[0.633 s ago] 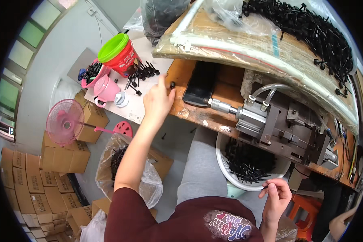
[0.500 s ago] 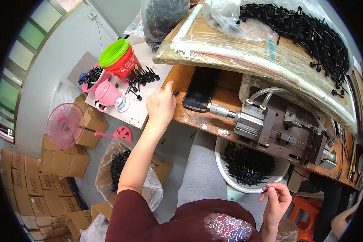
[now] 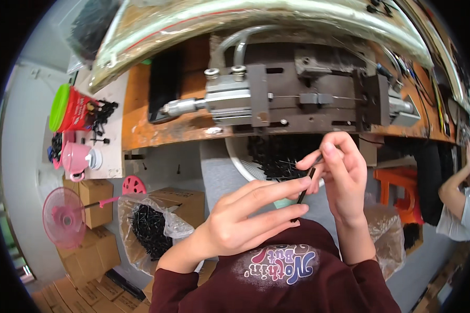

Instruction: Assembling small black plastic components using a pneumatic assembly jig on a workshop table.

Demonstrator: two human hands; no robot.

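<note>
In front of my shirt, a thin black rod slants between my two hands. My right hand pinches its upper end between thumb and fingers. My left hand reaches in from the left, its long fingers bent round the lower part of the rod with the fingertips on it; its thumb is hidden. Just beyond my hands is a white basket of black plastic-looking pieces, partly covered by them. Over it, on the wooden bench, stands a metal clamping machine with clear air hoses.
A dark phone-like slab lies left of the machine. Further left are a red tub with a green rim, a pink jug and a pink fan. A bag-lined box holds black pieces. Another person's arm shows at right, near an orange stool.
My left hand has come back from the bench's left edge to meet my right hand at the rod. My right hand has risen slightly. The view has swung right and nearer the machine.
</note>
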